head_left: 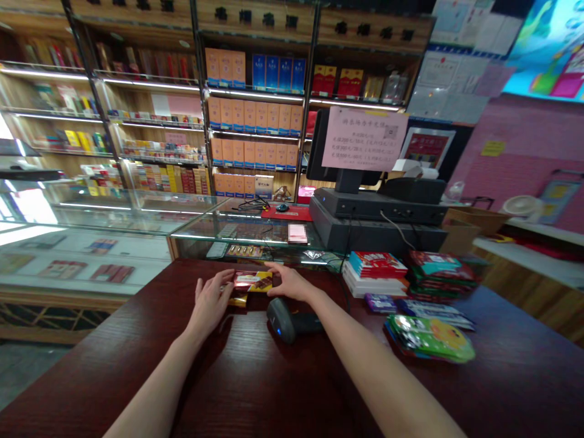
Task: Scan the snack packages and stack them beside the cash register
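Observation:
A chocolate bar in a red and yellow wrapper [255,281] lies near the far edge of the dark wooden counter [237,383]. Part of another yellow packet [238,300] shows beneath its left end. My left hand [210,299] has its fingers curled on the left end of the bar. At the other end my right hand [294,283] grips the bar between thumb and fingers. A dark barcode scanner [283,319] lies on the counter just below my right hand, a small blue light lit on its head.
Boxes in red, blue and white [376,274] are stacked right of my forearm. Purple packets [379,303], green pouches [431,337] and a pile of dark packages [440,277] lie beyond. A glass display case [237,231] and a cash register [378,213] border the far side.

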Demonstrator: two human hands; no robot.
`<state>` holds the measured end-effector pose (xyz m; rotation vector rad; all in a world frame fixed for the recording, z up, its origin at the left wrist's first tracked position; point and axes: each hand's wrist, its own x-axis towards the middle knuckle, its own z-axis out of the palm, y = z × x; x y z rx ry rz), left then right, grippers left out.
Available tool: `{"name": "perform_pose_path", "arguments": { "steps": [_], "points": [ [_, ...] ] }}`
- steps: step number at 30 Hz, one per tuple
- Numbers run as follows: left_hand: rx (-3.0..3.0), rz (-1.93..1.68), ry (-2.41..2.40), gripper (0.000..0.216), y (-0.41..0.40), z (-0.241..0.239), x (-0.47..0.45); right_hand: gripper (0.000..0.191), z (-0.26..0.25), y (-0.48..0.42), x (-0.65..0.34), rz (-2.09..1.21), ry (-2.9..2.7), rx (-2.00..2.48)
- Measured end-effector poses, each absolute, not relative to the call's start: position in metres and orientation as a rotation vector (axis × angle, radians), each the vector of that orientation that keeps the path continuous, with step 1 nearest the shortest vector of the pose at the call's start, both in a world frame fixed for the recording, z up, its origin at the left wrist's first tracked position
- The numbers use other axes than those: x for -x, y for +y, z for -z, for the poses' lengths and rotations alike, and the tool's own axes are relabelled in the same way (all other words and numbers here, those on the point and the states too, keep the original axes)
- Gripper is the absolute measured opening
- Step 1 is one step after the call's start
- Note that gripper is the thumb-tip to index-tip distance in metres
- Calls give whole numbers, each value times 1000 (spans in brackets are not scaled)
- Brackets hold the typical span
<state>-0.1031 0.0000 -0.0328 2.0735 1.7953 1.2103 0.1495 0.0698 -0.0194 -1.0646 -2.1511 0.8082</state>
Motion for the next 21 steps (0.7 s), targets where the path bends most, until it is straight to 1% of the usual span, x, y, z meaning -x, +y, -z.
{"name": "perform_pose_path", "arguments": {
  "steps": [5, 8, 14, 21],
  "points": [
    [-2172, -1226, 1622, 44, -4, 28, 92, 88, 9, 53, -171, -831, -2048, 970],
    [-2236, -1239, 1553, 50, -5, 24, 85, 84, 0, 39, -184, -778, -2015, 937],
    [-2381, -1295, 1500, 45, -4, 14, 71, 81, -8, 15, -206, -632, -1974, 987],
    [-2507, -1263, 1419, 43, -4, 3, 45, 77, 3, -4, -233, -604, -1862, 976]
  ]
}}
